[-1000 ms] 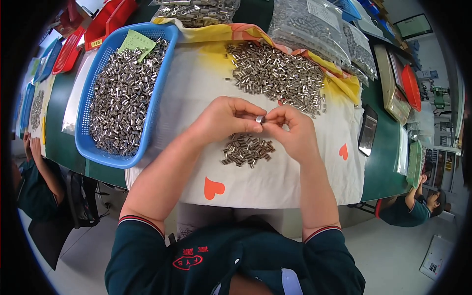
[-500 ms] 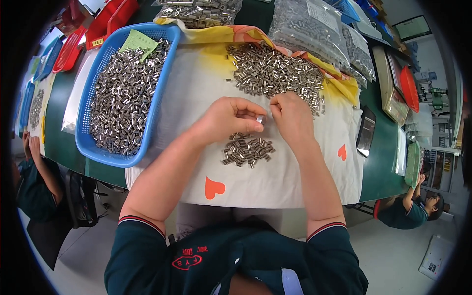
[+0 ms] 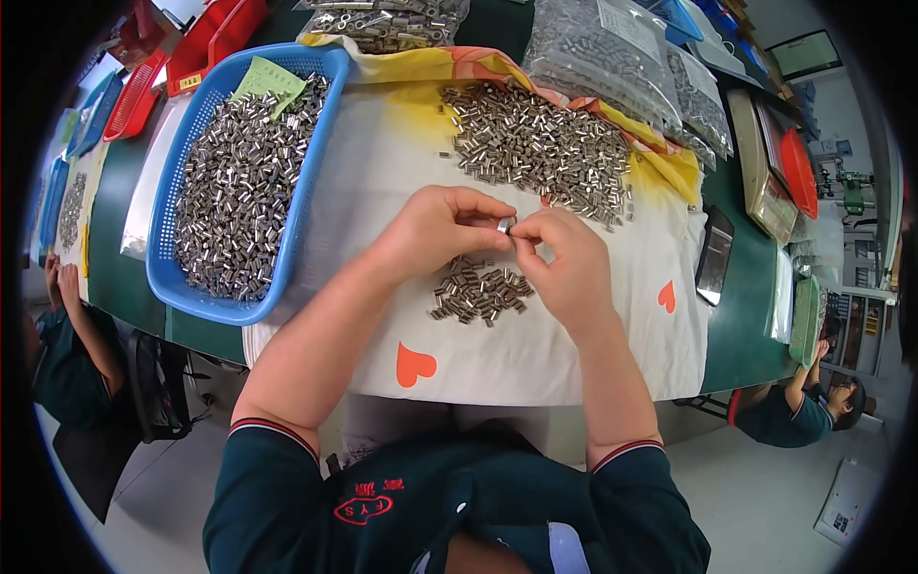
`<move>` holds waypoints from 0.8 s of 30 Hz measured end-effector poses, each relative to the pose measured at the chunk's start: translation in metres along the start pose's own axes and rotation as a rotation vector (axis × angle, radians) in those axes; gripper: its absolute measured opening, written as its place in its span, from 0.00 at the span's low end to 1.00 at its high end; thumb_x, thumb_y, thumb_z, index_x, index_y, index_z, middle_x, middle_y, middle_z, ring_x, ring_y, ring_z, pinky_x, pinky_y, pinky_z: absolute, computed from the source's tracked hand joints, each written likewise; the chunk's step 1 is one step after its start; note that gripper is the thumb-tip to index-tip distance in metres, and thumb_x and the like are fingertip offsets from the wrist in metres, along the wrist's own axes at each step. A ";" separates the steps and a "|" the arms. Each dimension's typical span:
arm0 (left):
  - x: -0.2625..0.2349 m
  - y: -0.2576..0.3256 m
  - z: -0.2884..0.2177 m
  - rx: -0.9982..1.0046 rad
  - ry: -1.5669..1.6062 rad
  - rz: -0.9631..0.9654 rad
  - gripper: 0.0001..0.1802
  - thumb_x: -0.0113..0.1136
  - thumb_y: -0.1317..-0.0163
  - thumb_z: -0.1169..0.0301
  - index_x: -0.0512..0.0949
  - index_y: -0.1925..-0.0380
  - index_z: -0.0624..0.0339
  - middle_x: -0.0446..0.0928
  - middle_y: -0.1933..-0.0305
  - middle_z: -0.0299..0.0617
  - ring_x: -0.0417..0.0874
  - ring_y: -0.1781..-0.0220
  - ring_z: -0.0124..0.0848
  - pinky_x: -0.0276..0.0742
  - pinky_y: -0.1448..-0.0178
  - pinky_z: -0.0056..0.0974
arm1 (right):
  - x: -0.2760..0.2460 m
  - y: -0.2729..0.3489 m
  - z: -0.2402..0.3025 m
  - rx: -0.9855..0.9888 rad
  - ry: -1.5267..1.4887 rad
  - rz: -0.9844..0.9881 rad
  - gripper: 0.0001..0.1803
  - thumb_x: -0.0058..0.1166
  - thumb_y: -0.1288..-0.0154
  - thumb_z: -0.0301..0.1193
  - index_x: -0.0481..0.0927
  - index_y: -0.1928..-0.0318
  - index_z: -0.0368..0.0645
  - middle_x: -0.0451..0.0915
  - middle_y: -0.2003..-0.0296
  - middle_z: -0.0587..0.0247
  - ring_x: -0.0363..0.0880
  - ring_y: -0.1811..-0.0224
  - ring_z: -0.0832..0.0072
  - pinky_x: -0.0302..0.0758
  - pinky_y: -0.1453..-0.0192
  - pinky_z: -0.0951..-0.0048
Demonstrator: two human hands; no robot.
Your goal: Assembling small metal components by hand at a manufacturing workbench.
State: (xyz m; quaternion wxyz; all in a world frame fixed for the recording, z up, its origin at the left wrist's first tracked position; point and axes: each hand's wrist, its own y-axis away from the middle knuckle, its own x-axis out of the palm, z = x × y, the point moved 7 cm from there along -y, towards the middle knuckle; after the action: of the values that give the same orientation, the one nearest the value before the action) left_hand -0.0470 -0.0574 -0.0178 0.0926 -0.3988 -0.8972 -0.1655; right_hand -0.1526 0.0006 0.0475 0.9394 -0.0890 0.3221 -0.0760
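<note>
Between the thumb and fingertips of my left hand [image 3: 449, 228] is a short shiny metal ring [image 3: 505, 226]. The thumb and forefinger of my right hand [image 3: 566, 258] are pinched together right against it; whatever they grip is hidden. Just below both hands lies a small pile of metal sleeves [image 3: 481, 294] on the white cloth [image 3: 516, 359]. Past my hands spreads a larger heap of short metal sleeves [image 3: 545, 143]. To my left stands a blue plastic basket [image 3: 337, 91], full of similar small sleeves and with a green paper slip [image 3: 270, 82] on top.
Clear bags of metal parts [image 3: 602, 67] sit along the far edge, beside a bag of eyelet-ended parts [image 3: 387, 24]. A dark phone [image 3: 714, 254] rests at the cloth's right side. Red baskets [image 3: 212, 43] stand far left. Other people [image 3: 798, 411] work at both sides.
My right hand has come back from the edge of the large heap to the metal ring, its thumb and forefinger now pinched there. My left hand has stayed almost still.
</note>
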 end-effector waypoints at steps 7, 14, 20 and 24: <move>0.001 0.004 -0.004 -0.026 0.024 0.035 0.16 0.63 0.52 0.78 0.76 0.61 0.69 0.78 0.68 0.39 0.76 0.67 0.21 0.73 0.62 0.25 | -0.005 0.001 -0.004 0.071 -0.062 0.074 0.05 0.54 0.51 0.22 0.76 0.71 0.38 0.77 0.74 0.62 0.75 0.74 0.73 0.71 0.69 0.76; 0.009 0.006 -0.004 0.014 -0.234 0.106 0.17 0.67 0.54 0.74 0.77 0.63 0.67 0.78 0.69 0.37 0.76 0.68 0.20 0.72 0.63 0.25 | -0.010 -0.008 -0.039 0.319 -0.210 0.112 0.06 0.55 0.50 0.26 0.77 0.68 0.39 0.77 0.74 0.61 0.75 0.74 0.72 0.71 0.69 0.75; 0.010 0.003 -0.004 0.022 -0.262 0.126 0.17 0.67 0.55 0.74 0.77 0.62 0.66 0.78 0.70 0.36 0.76 0.68 0.19 0.73 0.63 0.25 | 0.010 -0.035 -0.038 0.024 0.484 -0.031 0.05 0.53 0.50 0.28 0.75 0.73 0.41 0.74 0.76 0.57 0.74 0.71 0.61 0.70 0.65 0.65; 0.003 0.004 -0.005 0.021 -0.117 0.074 0.15 0.64 0.52 0.77 0.76 0.62 0.67 0.77 0.69 0.36 0.75 0.67 0.19 0.73 0.62 0.25 | 0.012 -0.021 -0.033 0.113 0.477 0.059 0.03 0.53 0.52 0.26 0.74 0.76 0.41 0.73 0.77 0.57 0.72 0.72 0.60 0.69 0.65 0.63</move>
State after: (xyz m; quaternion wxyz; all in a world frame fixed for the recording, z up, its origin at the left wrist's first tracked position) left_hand -0.0459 -0.0543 -0.0117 0.0501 -0.4397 -0.8874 -0.1290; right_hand -0.1656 -0.0262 0.0197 0.8421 -0.0063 0.5325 -0.0852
